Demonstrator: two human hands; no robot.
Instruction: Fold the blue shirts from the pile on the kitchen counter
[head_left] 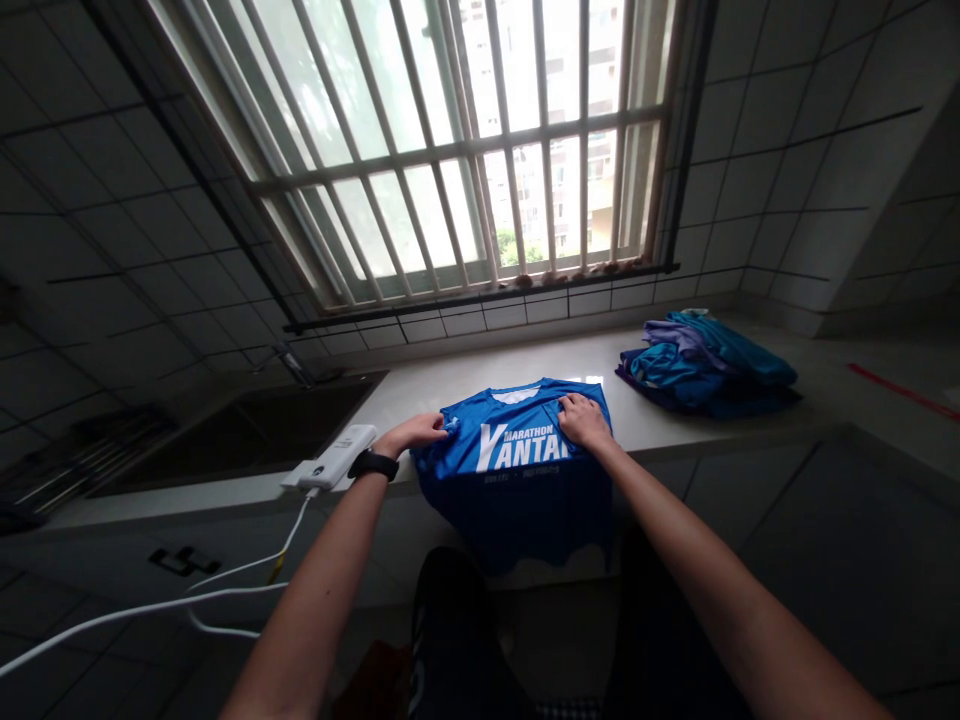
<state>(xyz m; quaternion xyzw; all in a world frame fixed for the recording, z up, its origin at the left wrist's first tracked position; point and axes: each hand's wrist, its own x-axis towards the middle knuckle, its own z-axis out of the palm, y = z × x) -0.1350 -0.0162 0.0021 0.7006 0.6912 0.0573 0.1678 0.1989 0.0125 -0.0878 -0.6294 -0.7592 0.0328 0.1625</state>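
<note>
A blue T-shirt with white "Marathon Yantai" lettering lies front side up on the counter. Its collar points toward the window, and its lower part hangs over the front edge. At the shirt's left sleeve, my left hand has its fingers closed on the fabric; a black band is around that wrist. On the other side, near the right shoulder, my right hand rests on the shirt with bent fingers gripping the cloth.
Folded blue, teal and purple clothes are piled at the right of the counter. A white device with a white cable sits beside my left wrist. Further left is a dark sink; a barred window is behind.
</note>
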